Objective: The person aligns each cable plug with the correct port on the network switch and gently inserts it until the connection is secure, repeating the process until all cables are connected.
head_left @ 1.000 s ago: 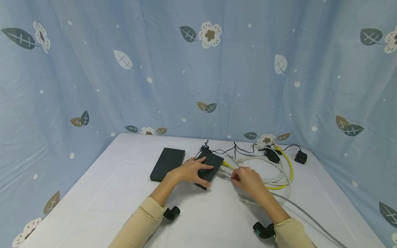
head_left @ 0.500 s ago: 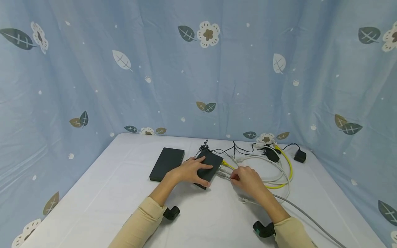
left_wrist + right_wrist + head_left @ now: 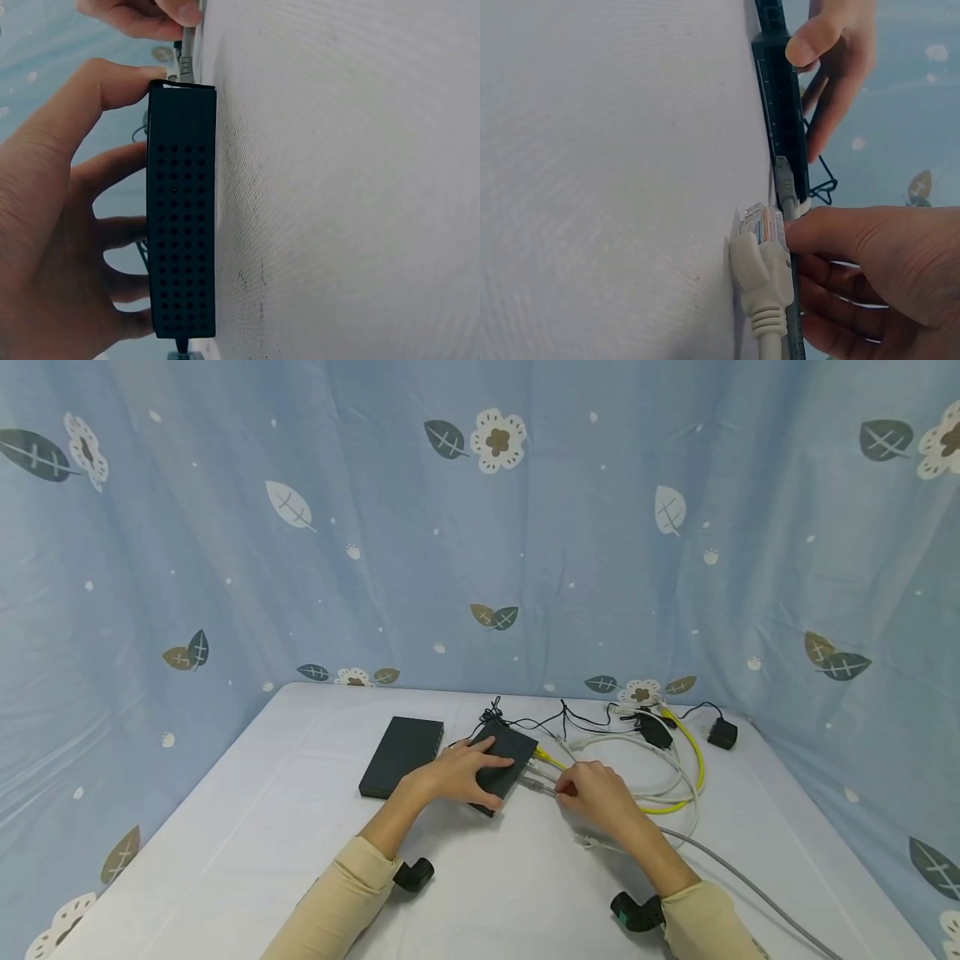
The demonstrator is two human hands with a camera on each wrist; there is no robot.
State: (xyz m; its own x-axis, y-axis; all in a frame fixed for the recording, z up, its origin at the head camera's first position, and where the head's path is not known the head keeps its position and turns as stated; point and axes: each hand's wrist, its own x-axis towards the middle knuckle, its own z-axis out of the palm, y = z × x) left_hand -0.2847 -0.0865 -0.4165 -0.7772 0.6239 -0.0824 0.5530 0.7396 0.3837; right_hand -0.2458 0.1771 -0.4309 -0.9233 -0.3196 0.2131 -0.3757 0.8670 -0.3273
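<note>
A black network switch (image 3: 510,745) lies on the white-covered table, its row of ports facing right. My left hand (image 3: 457,772) rests on it with fingers spread over the top; in the left wrist view the thumb lies at the port-side edge. My right hand (image 3: 600,795) pinches a grey network cable (image 3: 735,862) just behind its plug. The grey plug (image 3: 784,180) meets the port side of the switch; how deep it sits cannot be made out. A yellow plug (image 3: 542,753) and a pale one stand at ports farther back.
A second black box (image 3: 403,756) lies to the left. Looped white cables and a yellow cable (image 3: 701,768) spread at the right, near black power adapters (image 3: 722,733). A loose white cable plug (image 3: 761,259) lies beside my right hand. Thin black wires run behind the switch.
The head view has shifted slightly. Both hands keep their places on the switch and the grey cable.
</note>
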